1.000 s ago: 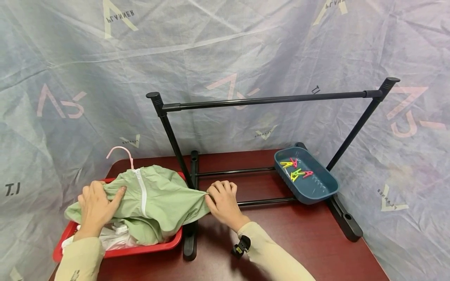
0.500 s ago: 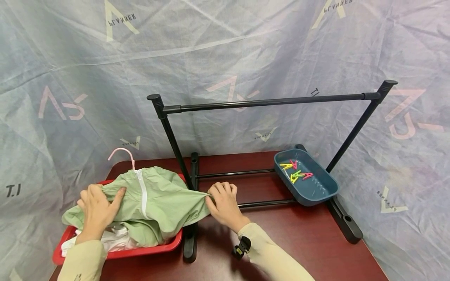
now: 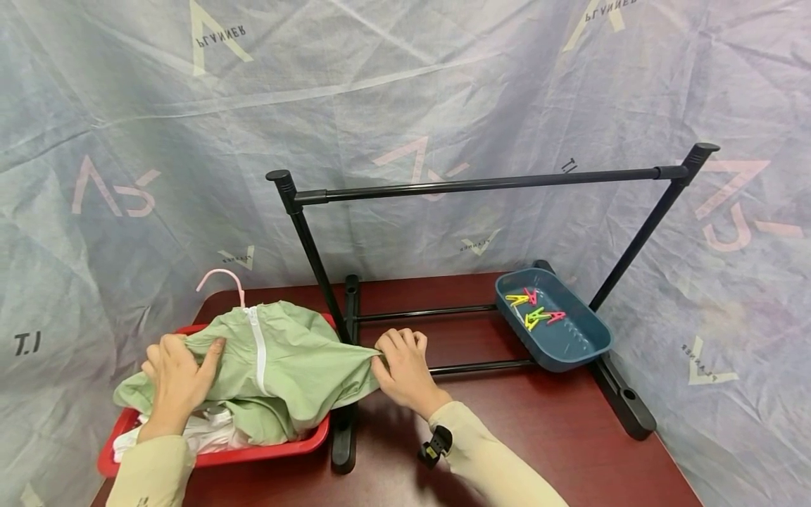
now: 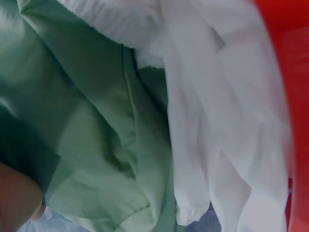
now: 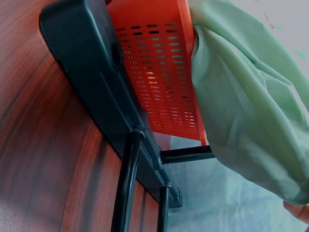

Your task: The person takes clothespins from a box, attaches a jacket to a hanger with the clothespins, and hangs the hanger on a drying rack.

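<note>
A light green jacket [image 3: 294, 359] with a white zipper lies over the red basket, a pink hanger's [image 3: 222, 271] hook rising from its collar. My left hand [image 3: 174, 380] holds the jacket's left side, thumb reaching across the cloth. At the opposite side, my right hand [image 3: 405, 370] pinches the sleeve end and keeps it stretched past the rack's post. Green cloth [image 4: 96, 130] beside white fabric fills the left wrist view, a bit of hand at its lower left. In the right wrist view the sleeve [image 5: 246, 96] hangs taut, with only a fingertip visible at the edge.
Under the jacket, the red basket [image 3: 272, 452] holds white clothing [image 3: 212, 431]. A black clothes rack [image 3: 481, 184] stands on the dark red table [image 3: 405, 451], its left foot next to the basket. A blue bin [image 3: 573, 338] with several colored clothespins [image 3: 535, 317] sits at right.
</note>
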`<state>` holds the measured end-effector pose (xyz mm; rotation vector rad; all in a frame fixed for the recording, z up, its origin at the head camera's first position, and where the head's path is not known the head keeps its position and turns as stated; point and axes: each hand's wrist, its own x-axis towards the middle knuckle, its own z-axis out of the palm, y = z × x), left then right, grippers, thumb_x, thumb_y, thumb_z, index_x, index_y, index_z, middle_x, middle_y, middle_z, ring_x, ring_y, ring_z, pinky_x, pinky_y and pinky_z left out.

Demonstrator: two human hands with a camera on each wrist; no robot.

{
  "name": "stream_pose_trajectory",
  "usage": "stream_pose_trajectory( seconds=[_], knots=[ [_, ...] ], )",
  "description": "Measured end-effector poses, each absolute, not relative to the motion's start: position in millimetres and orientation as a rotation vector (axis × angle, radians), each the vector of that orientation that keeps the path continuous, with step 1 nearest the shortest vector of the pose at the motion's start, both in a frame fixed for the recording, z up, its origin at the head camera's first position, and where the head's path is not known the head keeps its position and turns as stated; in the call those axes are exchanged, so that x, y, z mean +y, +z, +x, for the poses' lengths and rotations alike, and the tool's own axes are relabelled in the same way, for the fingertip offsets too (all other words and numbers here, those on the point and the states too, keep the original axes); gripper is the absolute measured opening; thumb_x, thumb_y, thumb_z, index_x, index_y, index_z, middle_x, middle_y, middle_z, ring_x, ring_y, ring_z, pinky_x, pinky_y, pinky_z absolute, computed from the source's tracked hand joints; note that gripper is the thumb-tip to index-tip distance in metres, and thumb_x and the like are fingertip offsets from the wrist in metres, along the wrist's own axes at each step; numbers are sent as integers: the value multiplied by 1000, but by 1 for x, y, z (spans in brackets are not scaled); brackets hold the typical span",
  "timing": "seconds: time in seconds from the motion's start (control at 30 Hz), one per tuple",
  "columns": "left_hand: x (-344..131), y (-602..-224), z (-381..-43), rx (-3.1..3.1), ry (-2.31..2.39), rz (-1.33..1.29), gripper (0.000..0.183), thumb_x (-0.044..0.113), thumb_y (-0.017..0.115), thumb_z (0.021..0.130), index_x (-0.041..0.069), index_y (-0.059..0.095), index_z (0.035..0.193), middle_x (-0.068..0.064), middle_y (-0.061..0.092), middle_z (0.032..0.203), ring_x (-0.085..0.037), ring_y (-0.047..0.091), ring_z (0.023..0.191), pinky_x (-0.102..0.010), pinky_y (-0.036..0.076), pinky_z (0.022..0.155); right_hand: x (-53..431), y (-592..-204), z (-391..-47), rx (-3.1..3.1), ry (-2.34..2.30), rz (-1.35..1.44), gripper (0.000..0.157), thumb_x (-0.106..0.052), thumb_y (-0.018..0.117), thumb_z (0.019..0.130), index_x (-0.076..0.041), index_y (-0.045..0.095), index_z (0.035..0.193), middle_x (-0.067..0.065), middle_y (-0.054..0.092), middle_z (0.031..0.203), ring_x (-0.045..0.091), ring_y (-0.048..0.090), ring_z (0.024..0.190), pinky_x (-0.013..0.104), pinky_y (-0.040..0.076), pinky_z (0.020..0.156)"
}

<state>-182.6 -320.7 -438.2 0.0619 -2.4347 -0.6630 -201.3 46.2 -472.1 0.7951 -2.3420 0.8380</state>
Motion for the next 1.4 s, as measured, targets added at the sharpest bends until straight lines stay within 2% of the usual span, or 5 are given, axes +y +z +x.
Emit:
stream_pose_trajectory(
  seconds=[0.23,0.63,0.83,1.13,1.4],
  knots=[
    [-321,-441,-183,-2436,-689,80,55,43,54,97,-9,35,94,-27,34,87,-49,30,86,-60,19,75,45,-470,-201,-2328,818,816,23,-36,60,87,-14,53,89,-1,52,88,21,43,86,48,30,84],
    [-319,-440,-182,-2458,-698,94,55,43,52,99,-9,35,93,-27,35,88,-49,29,86,-60,18,75,37,-470,-199,-2336,722,707,49,-57,70,81,-14,47,82,-2,50,83,18,45,74,33,33,68],
    [-319,-441,-182,-2485,-684,105,52,39,52,98,-10,35,94,-28,35,89,-50,30,88,-62,19,76,34,-471,-198,-2318,726,687,50,-58,69,83,-14,46,81,-2,47,81,18,42,73,32,33,68],
    [-317,-439,-181,-2492,-675,108,50,37,54,98,-10,36,95,-29,36,90,-51,31,88,-62,20,76,32,-474,-202,-2222,683,711,53,-61,50,95,-12,42,77,0,44,80,20,41,73,34,33,67],
    [-317,-440,-180,-2480,-673,90,52,39,52,98,-9,35,93,-28,35,89,-50,30,86,-62,19,75,31,-476,-206,-2147,665,708,47,-51,55,97,-13,41,74,1,45,83,19,40,74,32,31,66]
  ],
)
